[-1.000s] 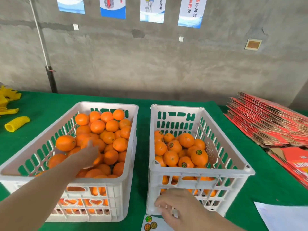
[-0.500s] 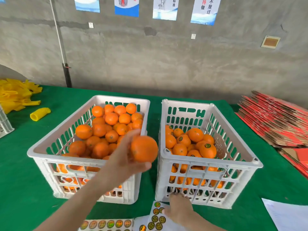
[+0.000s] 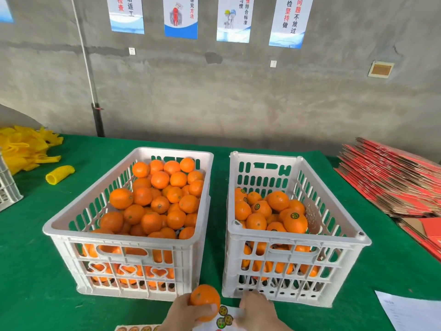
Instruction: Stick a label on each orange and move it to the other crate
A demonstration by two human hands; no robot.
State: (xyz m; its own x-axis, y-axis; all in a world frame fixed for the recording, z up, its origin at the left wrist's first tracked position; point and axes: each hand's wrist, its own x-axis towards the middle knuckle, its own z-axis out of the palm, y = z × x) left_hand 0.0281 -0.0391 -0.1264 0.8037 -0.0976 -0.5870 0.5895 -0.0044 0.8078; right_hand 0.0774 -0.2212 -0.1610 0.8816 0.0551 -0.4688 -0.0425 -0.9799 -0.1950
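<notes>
Curled fingers and thumb of the left hand (image 3: 183,314) grip an orange (image 3: 205,298) at the near edge, over the label sheet (image 3: 225,318), before the gap between left crate (image 3: 128,237) and right crate (image 3: 296,240). The right hand (image 3: 257,311) lies on the label sheet; whether its fingers pinch anything cannot be told.

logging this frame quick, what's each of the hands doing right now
Left hand: holding an orange.
Right hand: on the label sheet; fingertips hidden, cannot tell if it pinches a label.
</notes>
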